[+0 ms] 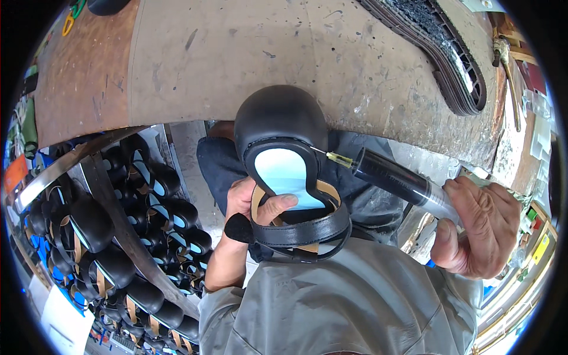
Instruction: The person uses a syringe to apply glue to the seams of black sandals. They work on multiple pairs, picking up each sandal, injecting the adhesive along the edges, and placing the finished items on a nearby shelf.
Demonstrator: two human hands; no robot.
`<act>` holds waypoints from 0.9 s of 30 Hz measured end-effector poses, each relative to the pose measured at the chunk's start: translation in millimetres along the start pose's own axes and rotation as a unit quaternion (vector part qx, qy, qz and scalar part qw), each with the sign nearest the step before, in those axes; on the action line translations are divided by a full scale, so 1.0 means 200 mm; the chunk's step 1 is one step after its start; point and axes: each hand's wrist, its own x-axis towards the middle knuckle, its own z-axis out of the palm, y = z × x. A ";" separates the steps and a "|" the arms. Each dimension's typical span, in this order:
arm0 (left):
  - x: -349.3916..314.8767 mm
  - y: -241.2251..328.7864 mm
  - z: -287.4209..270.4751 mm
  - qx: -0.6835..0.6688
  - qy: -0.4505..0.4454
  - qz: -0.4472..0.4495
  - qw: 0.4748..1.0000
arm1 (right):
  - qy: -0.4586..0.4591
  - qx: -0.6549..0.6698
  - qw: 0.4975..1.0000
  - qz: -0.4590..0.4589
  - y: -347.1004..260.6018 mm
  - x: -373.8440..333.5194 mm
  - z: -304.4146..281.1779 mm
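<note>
Status: I judge the application step to be in progress. The black shoe [281, 115] is already assembled as far as I can see: rounded toe, pale blue insole [281, 168] in place, and buckle-side strap [305, 234] fitted at the heel. The needle [318, 150] of the syringe [396, 177] meets the seam at the right edge of the insole, near the toe cap. Remaining: probably the rest of that seam, although at this scale I cannot confirm which parts have received any liquid. The syringe barrel shows dark along most of its length, so I judge that supply remains.

Orientation: the toe points away from the wearer, toward the table [236, 65]; the heel strap faces the wearer. The long axis runs nearly fore and aft, with the heel end slightly to the right. The insole faces up toward my camera.

Location: the shoe is held above the lap, its toe overlapping the near table edge in my view.

Hand states: the left hand [241, 198] clasps the shoe's left side, thumb pressed on the insole. The right hand [482, 228] pinches the rear end of the syringe between thumb and fingers.
</note>
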 end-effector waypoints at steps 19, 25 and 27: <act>-0.12 -0.08 0.06 -0.066 0.055 -0.081 0.993 | -0.003 -0.005 0.998 0.055 -0.06 -0.06 0.03; -0.16 -0.10 0.09 -0.160 0.100 -0.049 0.981 | 0.002 0.023 0.998 0.050 -0.05 -0.09 0.04; -0.18 -0.12 0.08 -0.172 0.114 -0.044 0.978 | 0.007 0.027 0.999 0.046 -0.05 -0.09 0.06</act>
